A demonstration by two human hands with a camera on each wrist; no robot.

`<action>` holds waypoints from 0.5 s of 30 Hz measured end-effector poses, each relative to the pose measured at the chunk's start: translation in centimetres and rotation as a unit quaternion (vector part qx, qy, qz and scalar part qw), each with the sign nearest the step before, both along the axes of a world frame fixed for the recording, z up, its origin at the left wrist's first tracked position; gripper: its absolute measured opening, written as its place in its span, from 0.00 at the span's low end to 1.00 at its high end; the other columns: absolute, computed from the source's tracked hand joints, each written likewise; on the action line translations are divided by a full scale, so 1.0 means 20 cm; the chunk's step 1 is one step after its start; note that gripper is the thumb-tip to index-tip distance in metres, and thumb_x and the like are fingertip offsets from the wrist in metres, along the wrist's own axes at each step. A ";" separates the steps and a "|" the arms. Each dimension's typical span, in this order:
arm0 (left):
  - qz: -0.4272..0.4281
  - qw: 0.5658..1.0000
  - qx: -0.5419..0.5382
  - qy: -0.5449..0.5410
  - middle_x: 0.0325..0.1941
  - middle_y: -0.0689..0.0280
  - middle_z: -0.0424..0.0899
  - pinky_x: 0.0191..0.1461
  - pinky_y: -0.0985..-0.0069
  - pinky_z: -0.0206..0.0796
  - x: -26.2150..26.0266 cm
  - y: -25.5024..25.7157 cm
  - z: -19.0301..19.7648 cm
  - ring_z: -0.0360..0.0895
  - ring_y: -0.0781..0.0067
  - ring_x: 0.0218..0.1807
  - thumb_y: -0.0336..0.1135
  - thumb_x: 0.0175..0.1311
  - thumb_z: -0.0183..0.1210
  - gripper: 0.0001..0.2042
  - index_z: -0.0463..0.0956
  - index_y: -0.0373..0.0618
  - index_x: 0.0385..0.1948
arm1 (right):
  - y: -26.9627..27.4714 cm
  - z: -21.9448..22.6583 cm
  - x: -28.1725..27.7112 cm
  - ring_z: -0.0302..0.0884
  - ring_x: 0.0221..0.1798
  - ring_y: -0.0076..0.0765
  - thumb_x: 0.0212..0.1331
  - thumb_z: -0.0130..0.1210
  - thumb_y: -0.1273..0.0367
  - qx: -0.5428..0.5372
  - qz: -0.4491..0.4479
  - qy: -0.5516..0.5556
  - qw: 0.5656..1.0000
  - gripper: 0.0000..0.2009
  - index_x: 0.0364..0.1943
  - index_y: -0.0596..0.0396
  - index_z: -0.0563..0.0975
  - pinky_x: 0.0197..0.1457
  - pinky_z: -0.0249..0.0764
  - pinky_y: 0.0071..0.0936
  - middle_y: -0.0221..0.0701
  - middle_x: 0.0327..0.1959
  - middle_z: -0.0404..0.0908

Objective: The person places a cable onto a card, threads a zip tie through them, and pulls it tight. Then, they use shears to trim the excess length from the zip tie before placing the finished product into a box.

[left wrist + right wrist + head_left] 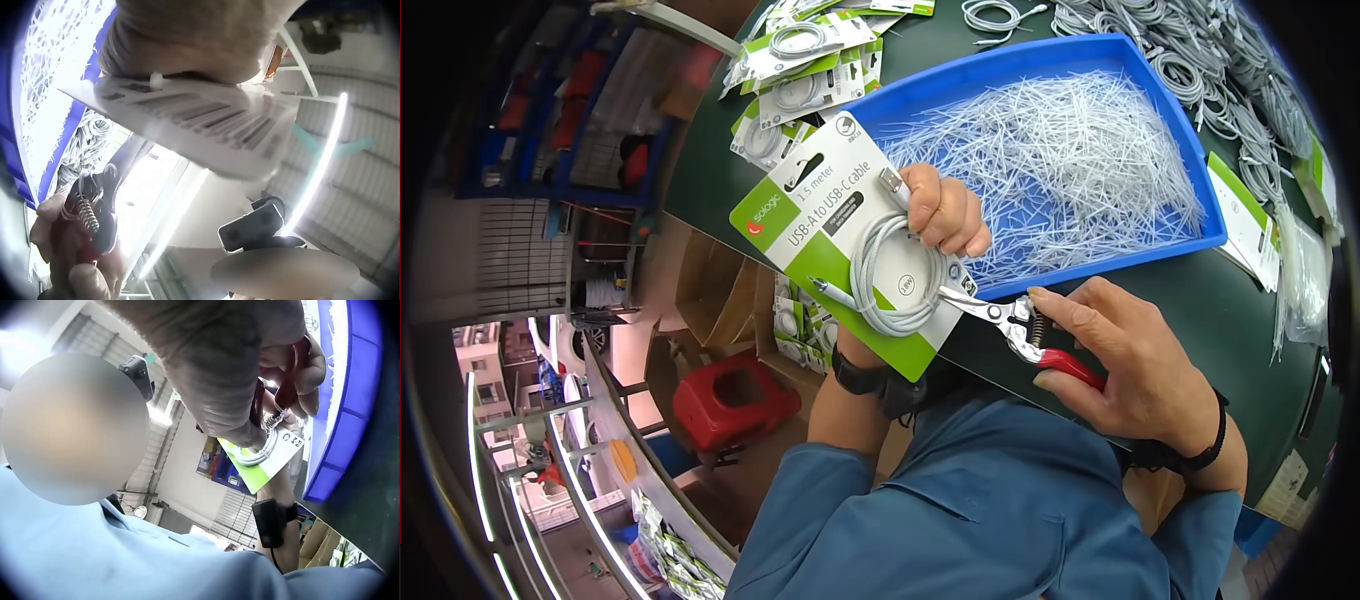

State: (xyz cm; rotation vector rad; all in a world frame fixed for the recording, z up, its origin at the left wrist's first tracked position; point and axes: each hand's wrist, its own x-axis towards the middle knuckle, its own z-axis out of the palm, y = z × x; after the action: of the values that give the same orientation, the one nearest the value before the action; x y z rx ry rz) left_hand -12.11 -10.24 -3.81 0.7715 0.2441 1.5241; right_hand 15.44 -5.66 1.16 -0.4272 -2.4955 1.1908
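Note:
My left hand [945,212] grips the right edge of a green and white retail card [775,215], fingers curled over its front. A coiled light grey USB cable [865,285] lies against the card, one plug near the fingers, the other at the lower left. In my right hand [1140,350] is a pair of pruning shears [1072,366] with red handles and a coil spring. Their silver blades reach to the coil's right side, near the card's lower edge. The left wrist view shows the printed back of the card [206,119], with a small white nub by the hand.
Behind the hands stands a blue tray [1215,190] heaped with thin white plastic strips [1090,150]. Carded cables [810,85] pile up at the back left, loose grey cables [1230,75] at the back right. A red stool [735,400] and cardboard boxes [710,285] are beside the table.

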 end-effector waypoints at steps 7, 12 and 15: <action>0.019 0.999 0.041 0.008 0.26 0.73 0.65 0.45 0.69 0.66 -0.01 0.02 0.03 0.63 0.76 0.32 0.49 0.83 0.51 0.17 0.70 0.51 0.31 | -0.02 -0.01 0.01 0.80 0.41 0.49 0.55 0.75 0.67 0.019 0.011 -0.018 1.000 0.34 0.68 0.57 0.77 0.43 0.80 0.42 0.41 0.42 0.79; 0.000 0.999 0.051 0.013 0.26 0.73 0.65 0.45 0.69 0.66 -0.03 0.03 0.02 0.63 0.76 0.32 0.48 0.83 0.51 0.17 0.70 0.51 0.31 | -0.02 -0.01 0.01 0.81 0.43 0.48 0.55 0.75 0.67 0.028 0.001 -0.014 0.999 0.35 0.69 0.57 0.76 0.43 0.80 0.41 0.41 0.43 0.79; 0.002 0.999 0.047 0.004 0.27 0.73 0.65 0.45 0.69 0.66 -0.02 0.04 0.01 0.63 0.75 0.33 0.47 0.83 0.52 0.16 0.70 0.51 0.31 | -0.03 -0.01 0.01 0.81 0.43 0.47 0.55 0.75 0.67 0.060 -0.012 -0.030 0.998 0.35 0.69 0.57 0.76 0.41 0.81 0.40 0.40 0.44 0.79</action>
State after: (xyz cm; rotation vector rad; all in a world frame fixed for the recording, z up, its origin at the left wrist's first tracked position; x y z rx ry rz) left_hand -12.41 -9.50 -3.63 0.8528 0.1804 1.5445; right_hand 15.65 -6.25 0.88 -0.4656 -2.5896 1.0275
